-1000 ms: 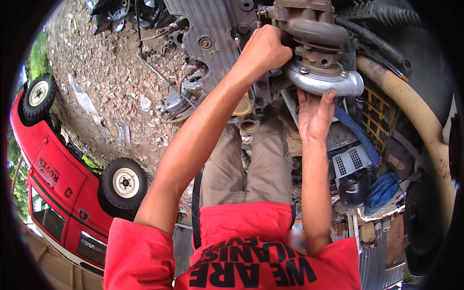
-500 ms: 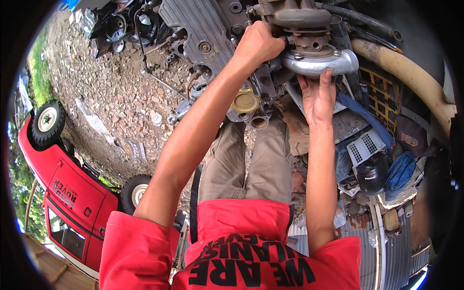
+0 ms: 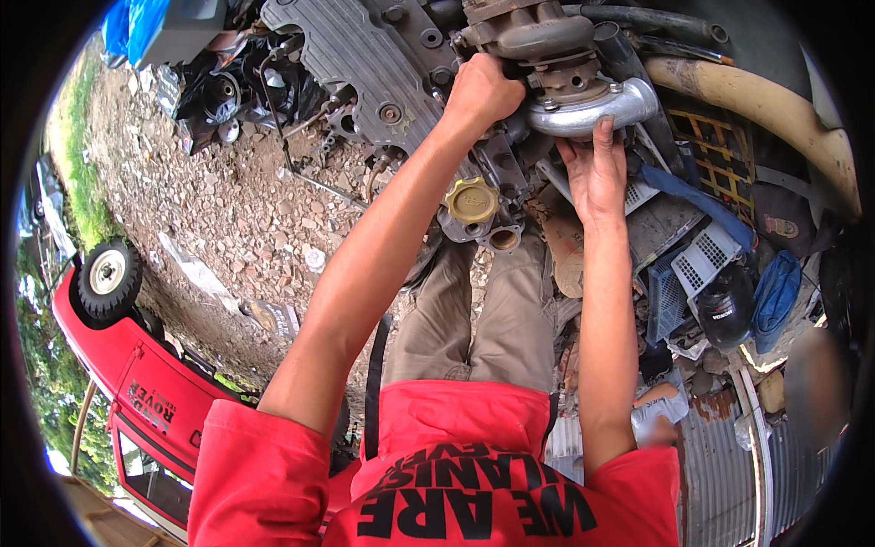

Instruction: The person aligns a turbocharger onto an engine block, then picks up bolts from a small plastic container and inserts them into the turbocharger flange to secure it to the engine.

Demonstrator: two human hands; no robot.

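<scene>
A turbocharger (image 3: 547, 38) sits against the side of an engine with a ribbed grey cover (image 3: 351, 68). Its lower end is a smooth silver compressor housing (image 3: 629, 108). My right hand (image 3: 597, 178) cups that housing from below, thumb laid up against its outer face and the fingers partly hidden behind it. My left hand (image 3: 488, 89) is closed in a fist between the ribbed cover and the turbocharger. Its fingertips are turned away, so whatever they grip cannot be seen. Below my left wrist, a yellow oil filler cap (image 3: 472, 201) sits on the engine's near end.
Gravel ground (image 3: 228, 191) lies left, with a red vehicle (image 3: 137, 365) beyond it. A thick tan pipe (image 3: 756, 105) curves along the right. Beneath it are a yellow crate (image 3: 711, 155), a grey plastic basket (image 3: 706, 264) and a black helmet (image 3: 726, 310). Another person's arm (image 3: 654, 394) shows at lower right.
The whole view has shifted slightly, and the engine now sits a little further left. Both hands keep their places at the turbocharger. Another person now shows more at lower right.
</scene>
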